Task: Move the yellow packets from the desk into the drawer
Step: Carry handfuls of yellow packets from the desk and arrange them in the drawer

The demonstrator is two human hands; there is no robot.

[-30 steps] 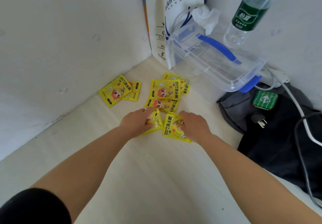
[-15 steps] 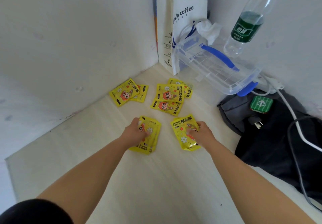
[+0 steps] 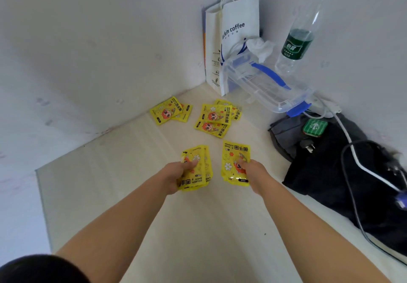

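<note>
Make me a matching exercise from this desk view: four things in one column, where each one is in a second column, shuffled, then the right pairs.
Things
1. paper bag
2. water bottle
3. green case
4. fanned yellow packets

Places
a. lying on the dark bag
b. held by the left hand
c. standing in the far corner of the desk
d. standing by the right wall

Pairs: 1-c, 2-d, 3-a, 4-b

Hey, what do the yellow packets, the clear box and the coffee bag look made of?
Yellow packets: probably glossy plastic film, glinting and crinkled. Clear box: see-through rigid plastic with blue handle. Coffee bag: matte white paper, sharply creased.
</note>
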